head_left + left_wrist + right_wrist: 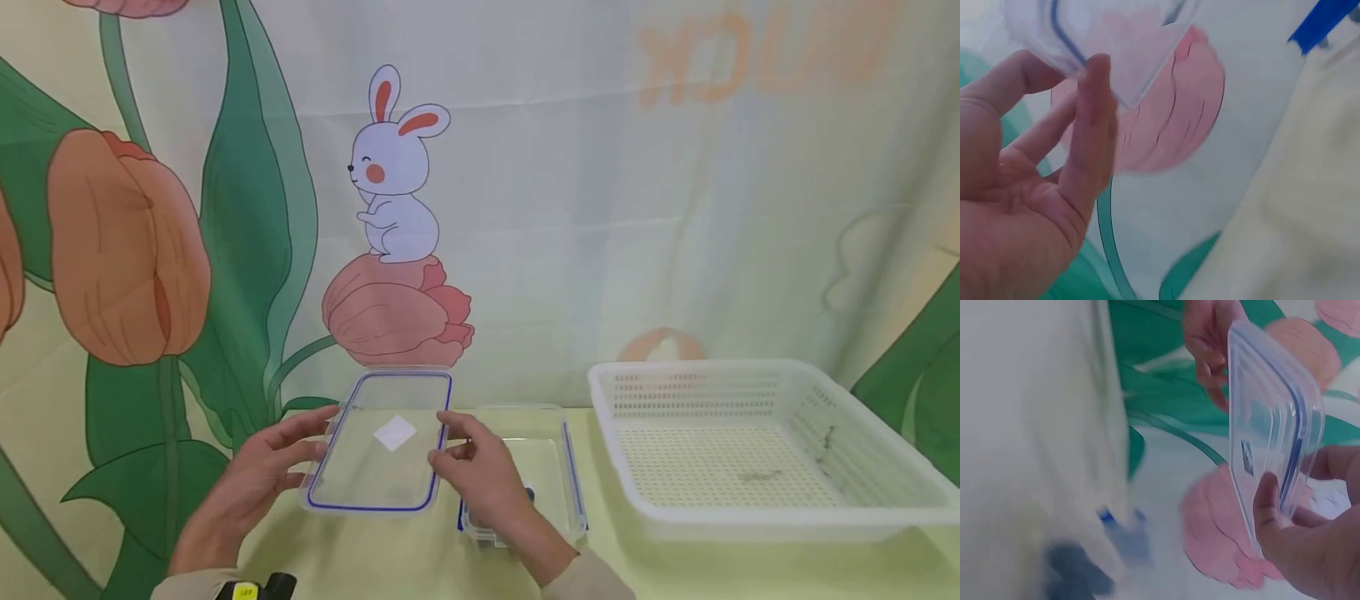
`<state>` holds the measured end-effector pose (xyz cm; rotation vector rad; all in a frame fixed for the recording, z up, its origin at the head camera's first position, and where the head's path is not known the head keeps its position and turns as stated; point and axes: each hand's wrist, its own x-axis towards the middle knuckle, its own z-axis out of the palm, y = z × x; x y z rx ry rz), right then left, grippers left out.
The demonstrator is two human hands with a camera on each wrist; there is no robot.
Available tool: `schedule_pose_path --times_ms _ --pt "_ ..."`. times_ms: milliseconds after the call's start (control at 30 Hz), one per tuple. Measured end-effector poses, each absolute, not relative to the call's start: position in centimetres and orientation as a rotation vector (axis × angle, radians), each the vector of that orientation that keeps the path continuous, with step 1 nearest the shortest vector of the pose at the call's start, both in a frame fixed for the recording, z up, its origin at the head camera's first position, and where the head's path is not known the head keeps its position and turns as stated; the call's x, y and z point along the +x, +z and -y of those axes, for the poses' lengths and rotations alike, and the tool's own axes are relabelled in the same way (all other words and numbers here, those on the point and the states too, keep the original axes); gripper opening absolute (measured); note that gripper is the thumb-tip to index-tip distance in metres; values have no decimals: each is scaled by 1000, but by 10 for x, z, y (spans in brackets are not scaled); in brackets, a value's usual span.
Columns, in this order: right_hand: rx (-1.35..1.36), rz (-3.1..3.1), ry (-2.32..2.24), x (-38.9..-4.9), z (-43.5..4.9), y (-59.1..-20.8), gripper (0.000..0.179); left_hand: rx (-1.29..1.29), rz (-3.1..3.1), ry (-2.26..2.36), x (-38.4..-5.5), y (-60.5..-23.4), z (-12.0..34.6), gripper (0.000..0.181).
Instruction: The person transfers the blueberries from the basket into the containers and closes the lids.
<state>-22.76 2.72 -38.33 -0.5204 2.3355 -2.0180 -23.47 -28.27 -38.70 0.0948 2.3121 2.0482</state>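
Observation:
A clear plastic lid [352, 479] with a blue seal line and a white diamond-shaped label [395, 433] is held up, tilted, above the table. My left hand [255, 475] grips its left edge between thumb and fingers. On the opposite edge, my right hand [483, 479] pinches it. In the right wrist view the lid [1260, 419] appears nearly edge-on, thumb on one face. A corner of the lid [1141, 69] shows at the top of the left wrist view. Partly behind my right hand, a clear food container [573, 479] with blue-edged sides stands on the table.
A white perforated plastic basket [630, 487] stands to the right of the container. Beneath everything is a pale yellow-green tabletop [360, 554]. A curtain [540, 208] printed with tulips and a rabbit hangs right behind the table. Something small and dark [530, 493] shows by the container.

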Motion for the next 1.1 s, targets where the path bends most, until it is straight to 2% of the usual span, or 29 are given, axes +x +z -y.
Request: schedule_pose_path --times_ms 133,333,567,733,1100 --pt "-543 -2373 -2027 -232 -54 -369 46 166 -2315 2170 -233 -372 253 43" --pt "-499 -2311 -2120 -240 -98 -355 34 275 -2419 2202 -239 -362 211 39" --pt "-554 -2417 -2065 -255 -136 -347 37 341 -2580 2234 -252 -358 166 38" --pt "-553 -2532 -2039 -261 -149 -346 20 309 -2642 2262 -258 -356 143 33" --pt "-354 -2824 -1856 -259 -158 -342 33 121 -2509 2250 -261 -364 119 33"
